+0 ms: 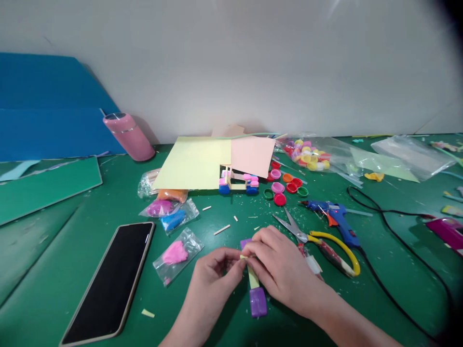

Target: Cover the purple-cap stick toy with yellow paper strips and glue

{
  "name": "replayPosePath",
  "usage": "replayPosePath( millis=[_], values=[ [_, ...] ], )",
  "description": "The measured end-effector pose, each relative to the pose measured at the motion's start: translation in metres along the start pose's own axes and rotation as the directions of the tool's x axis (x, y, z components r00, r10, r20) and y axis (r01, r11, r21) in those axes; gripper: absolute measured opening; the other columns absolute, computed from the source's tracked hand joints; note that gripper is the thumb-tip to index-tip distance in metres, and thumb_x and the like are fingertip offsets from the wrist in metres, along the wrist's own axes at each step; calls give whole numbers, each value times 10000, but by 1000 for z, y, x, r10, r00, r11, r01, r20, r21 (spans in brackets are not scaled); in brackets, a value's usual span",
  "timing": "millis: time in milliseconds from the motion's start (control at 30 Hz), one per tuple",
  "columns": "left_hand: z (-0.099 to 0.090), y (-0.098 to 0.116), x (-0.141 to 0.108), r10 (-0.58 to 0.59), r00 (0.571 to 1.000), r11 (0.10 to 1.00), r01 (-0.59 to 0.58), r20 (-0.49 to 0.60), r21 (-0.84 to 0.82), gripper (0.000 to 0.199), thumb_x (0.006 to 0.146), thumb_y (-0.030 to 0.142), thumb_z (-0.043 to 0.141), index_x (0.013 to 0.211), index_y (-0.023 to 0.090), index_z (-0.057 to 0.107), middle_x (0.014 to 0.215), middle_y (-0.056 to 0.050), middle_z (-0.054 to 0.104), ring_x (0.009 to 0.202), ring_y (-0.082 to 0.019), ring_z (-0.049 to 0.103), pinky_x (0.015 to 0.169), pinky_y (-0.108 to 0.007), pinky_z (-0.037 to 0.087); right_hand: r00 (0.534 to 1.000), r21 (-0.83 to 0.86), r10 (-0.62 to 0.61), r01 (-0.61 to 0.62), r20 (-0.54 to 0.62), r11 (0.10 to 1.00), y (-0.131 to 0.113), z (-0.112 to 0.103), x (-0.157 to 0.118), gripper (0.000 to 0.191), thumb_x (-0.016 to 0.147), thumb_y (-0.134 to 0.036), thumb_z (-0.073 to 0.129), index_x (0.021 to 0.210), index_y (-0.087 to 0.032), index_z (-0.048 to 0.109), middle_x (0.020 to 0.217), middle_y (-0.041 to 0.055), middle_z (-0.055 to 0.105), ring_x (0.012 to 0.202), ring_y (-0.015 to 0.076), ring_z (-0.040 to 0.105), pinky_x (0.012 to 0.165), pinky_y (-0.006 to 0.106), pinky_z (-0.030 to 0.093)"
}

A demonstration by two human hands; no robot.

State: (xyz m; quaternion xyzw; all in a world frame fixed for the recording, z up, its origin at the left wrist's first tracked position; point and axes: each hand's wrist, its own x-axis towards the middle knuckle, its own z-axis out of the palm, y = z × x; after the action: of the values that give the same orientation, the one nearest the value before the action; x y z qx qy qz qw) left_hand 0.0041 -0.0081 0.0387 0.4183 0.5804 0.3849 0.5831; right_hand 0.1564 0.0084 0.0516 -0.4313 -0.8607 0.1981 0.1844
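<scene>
In the head view my left hand (220,275) and my right hand (278,262) meet above the green table. Their fingertips pinch a small pale yellow paper piece (243,257) between them, mostly covered by the fingers. Just beneath lies a pale yellow strip (253,278) with a shiny purple block (258,302) at its near end. More purple shows at the far end, partly hidden by my right hand. Scissors (317,246) with yellow handles lie open to the right of my right hand. A bag of pink clay (176,253) is left of my left hand.
A phone (110,284) lies at left. Yellow paper (197,161), a small wheeled model (238,183) and several bottle caps (279,199) are farther back. At right, a blue glue gun (334,219) trails a black cord (388,282). A pink tumbler (129,136) leans against a blue board (54,106).
</scene>
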Motion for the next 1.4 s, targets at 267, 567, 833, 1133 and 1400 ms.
replayPosePath(
  millis=[267,567,833,1133,1400],
  values=[
    [4,-5,2,-37,999,977,44,39,-209,142,711,205,598,578,157,580,544,22,529,575,-117,444,571,-226,352,998,198,44,-34,-46,980,3,2,-3,131,834,-137,497,904,-203,587,860,38,537,817,172,489,705,302,409],
    [5,-4,0,-41,998,975,48,37,-217,125,717,221,613,618,146,608,565,14,553,594,-113,452,580,-219,352,987,310,162,-152,-5,938,2,-3,2,143,838,-128,470,785,-205,578,794,9,521,775,153,494,696,286,393],
    [12,-14,-3,-74,997,924,71,7,-376,111,675,227,686,714,144,623,634,16,573,610,-92,471,584,-192,377,990,237,111,-129,89,963,6,-15,11,126,817,-137,497,754,-189,594,763,7,545,763,144,504,646,251,387],
    [8,-23,-1,-7,1000,944,1,-18,-330,117,676,248,691,728,158,636,677,19,604,656,-89,489,605,-171,381,893,-22,-205,233,401,972,11,-45,46,178,840,-199,470,737,-167,611,736,12,555,712,137,496,581,236,342],
    [11,-21,0,39,999,947,-48,-37,-317,93,677,238,683,702,159,641,678,17,614,650,-91,498,599,-171,385,772,-27,-340,419,537,908,11,-48,65,227,844,-181,439,674,-141,585,698,36,536,693,157,462,618,261,349]
  ],
)
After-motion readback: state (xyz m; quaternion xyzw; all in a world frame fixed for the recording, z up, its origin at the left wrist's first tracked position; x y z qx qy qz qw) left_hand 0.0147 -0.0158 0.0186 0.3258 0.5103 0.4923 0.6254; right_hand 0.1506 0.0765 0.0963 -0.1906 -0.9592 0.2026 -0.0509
